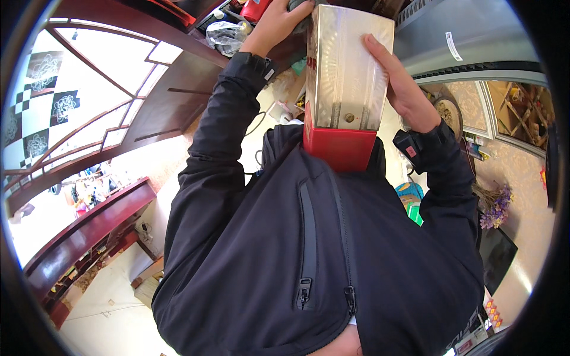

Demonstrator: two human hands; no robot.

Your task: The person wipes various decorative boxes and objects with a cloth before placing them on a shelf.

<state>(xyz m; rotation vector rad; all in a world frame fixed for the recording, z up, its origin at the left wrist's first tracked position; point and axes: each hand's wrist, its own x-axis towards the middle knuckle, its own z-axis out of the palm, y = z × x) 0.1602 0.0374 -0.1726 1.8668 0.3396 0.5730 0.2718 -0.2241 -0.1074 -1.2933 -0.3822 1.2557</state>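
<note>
A tall box (349,75), silvery-gold with a red lower end, is held upright before my chest at the top of the view. My right hand (403,86) grips its right side, with the thumb lying on the near face. Left of the box, my left hand (285,20) is closed on a dark grey cloth (300,13) beside the box's upper left edge. The left fingertips are partly cut off by the picture's rim. The far side of the box is hidden.
A shelf with a clear plastic bag (228,36) and a red item (254,9) is at the upper left. A grey metal appliance (472,38) stands close on the right. Dried purple flowers (496,209) and a dark screen (498,256) are at lower right.
</note>
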